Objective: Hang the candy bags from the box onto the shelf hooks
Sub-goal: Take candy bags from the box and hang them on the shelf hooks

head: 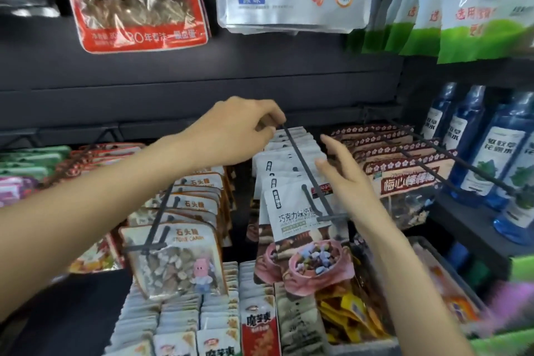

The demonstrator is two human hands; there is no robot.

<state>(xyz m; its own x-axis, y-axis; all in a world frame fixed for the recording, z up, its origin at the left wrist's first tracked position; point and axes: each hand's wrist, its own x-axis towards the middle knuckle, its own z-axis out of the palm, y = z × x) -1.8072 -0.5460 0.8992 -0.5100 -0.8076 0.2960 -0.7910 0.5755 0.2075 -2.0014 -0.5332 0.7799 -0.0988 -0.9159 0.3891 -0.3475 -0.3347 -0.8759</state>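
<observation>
Several white chocolate-candy bags hang in a row on a dark shelf hook at the centre. My left hand reaches to the back of that hook and pinches the rod near the rearmost bags. My right hand is beside the row on its right, fingers straight and touching the bags' edges. Left of this row, stone-candy bags hang on another hook. On the right, red-topped plum candy bags hang on a third hook. No box is clearly visible.
Below the hooks stand rows of small snack packs and yellow packets in a tray. Blue bottles stand on a shelf at right. Large snack pouches hang above. More bags hang at far left.
</observation>
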